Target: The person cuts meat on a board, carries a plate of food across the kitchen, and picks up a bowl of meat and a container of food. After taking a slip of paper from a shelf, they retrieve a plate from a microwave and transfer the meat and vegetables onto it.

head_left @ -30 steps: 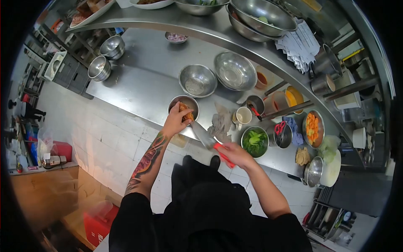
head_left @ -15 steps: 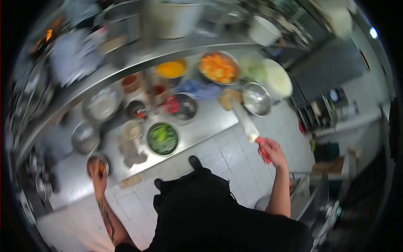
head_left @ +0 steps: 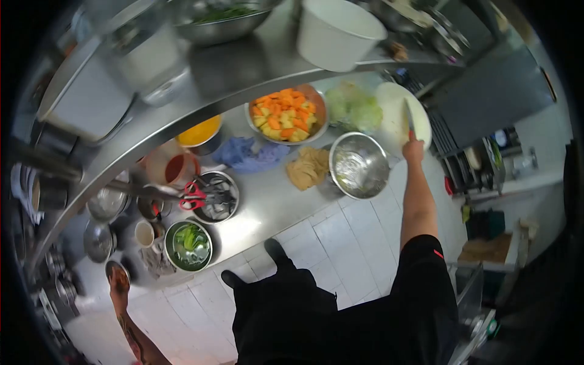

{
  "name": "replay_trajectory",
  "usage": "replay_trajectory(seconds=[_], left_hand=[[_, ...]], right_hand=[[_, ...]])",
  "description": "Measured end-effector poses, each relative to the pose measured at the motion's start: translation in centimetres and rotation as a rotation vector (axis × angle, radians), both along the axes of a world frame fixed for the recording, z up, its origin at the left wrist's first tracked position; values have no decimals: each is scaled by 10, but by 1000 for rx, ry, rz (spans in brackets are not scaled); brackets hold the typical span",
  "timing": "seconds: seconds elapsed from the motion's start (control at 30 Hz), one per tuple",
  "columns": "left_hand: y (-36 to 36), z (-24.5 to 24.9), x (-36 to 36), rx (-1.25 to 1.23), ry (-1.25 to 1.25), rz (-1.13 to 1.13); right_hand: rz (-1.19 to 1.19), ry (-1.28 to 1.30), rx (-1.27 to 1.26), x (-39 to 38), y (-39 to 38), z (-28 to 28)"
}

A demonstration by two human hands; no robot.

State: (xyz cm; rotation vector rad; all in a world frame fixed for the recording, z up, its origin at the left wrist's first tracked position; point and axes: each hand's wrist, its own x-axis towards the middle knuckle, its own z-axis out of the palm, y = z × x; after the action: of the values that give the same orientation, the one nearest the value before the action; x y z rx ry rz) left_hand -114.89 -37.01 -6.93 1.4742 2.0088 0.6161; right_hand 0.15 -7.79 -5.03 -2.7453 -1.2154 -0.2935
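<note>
At the near left, the person's left hand [head_left: 118, 293] reaches into a small bowl [head_left: 109, 263] on the table [head_left: 261, 210], its fingers down at some brown food [head_left: 121, 275]; whether they grip it, one cannot tell. A bowl of green leaves [head_left: 210, 247] stands to the right of it along the near edge. Further out and well apart, the right hand [head_left: 413, 151] has its fingers closed around the red handle of a knife [head_left: 409, 117]. The knife runs straight on from those fingers, its long axis pointing away from the body and leaning slightly left. Its blade lies over the white round board [head_left: 391, 106]; contact is hard to judge. The right hand is at the board's near edge, far closer than the left. An open steel bowl [head_left: 372, 155] sits just left of the right hand, and a bowl of orange and yellow chunks [head_left: 317, 98] beyond that.
</note>
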Motion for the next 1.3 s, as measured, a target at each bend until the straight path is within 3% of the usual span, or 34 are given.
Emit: replay_trajectory(seconds=[0.03, 0.07, 0.1, 0.13, 0.17, 0.2, 0.27, 0.3, 0.33, 0.4, 0.43, 0.47, 0.5, 0.53, 0.57, 0.63, 0.67, 0.73, 0.8, 0.87, 0.93, 1.0, 1.07, 1.2, 1.3], left_hand=[[3, 8, 12, -14, -134, 110], [-4, -19, -15, 93, -148, 48], [-6, -6, -4, 107, 59, 1], [-1, 31, 33, 129, -80, 39], [1, 58, 54, 193, 23, -21], [-14, 47, 36, 160, 69, 59], [-32, 44, 30, 257, 222, 94], [-37, 61, 40, 247, 164, 162], [-45, 69, 44, 258, 185, 194], [-64, 61, 41, 282, 116, 299], [-77, 63, 45, 304, 90, 343], [-91, 61, 47, 330, 61, 381], [-109, 56, 50, 356, 17, 404], [-131, 42, 51, 380, -28, 421], [-157, 21, 50, 349, -48, 420], [-214, -20, 53, 284, -62, 395], [-246, -35, 57, 256, -52, 371], [-321, -65, 68, 157, -146, 453], [-402, -85, 75, 78, -256, 578], [-471, -75, 71, -110, -411, 787], [-550, -100, 54, -138, -388, 890], [-602, -95, 25, -134, -386, 997], [-655, -101, -36, 24, -370, 1104], [-652, -80, -131, 48, -382, 1223], [-656, -90, -190, 88, -431, 1257]], right_hand=[[39, -66, -143, 46, 17, -35], [162, 17, -232, 54, 22, -32], [420, -176, 35, 120, 32, -99], [619, -199, 113, 152, 37, -126], [601, -174, 53, 126, 35, -102], [535, -193, -7, 101, 27, -80], [535, -11, 314, -5, 6, -17], [615, -64, 549, -54, -2, -15], [583, 244, 457, -141, -28, 17], [715, 1359, 541, -271, -70, -26], [889, 1099, 116, -359, -107, -27], [983, 1753, 93, -484, -160, 13], [912, 1653, -225, -565, -193, 6], [1083, 1762, -463, -648, -226, 31], [1133, 1686, -619, -707, -246, 15], [1283, 1583, -612, -819, -248, -3], [1147, 1735, -565, -868, -238, -29], [951, 1720, -596, -942, -205, -53], [872, 1706, -620, -984, -185, -43], [768, 1655, -707, -1012, -182, -31], [767, 1599, -695, -1023, -183, -42], [847, 1530, -627, -1028, -182, -58], [883, 1485, -554, -1041, -195, -66], [937, 1362, -465, -1081, -229, -49], [996, 1363, -455, -1158, -276, 7]])
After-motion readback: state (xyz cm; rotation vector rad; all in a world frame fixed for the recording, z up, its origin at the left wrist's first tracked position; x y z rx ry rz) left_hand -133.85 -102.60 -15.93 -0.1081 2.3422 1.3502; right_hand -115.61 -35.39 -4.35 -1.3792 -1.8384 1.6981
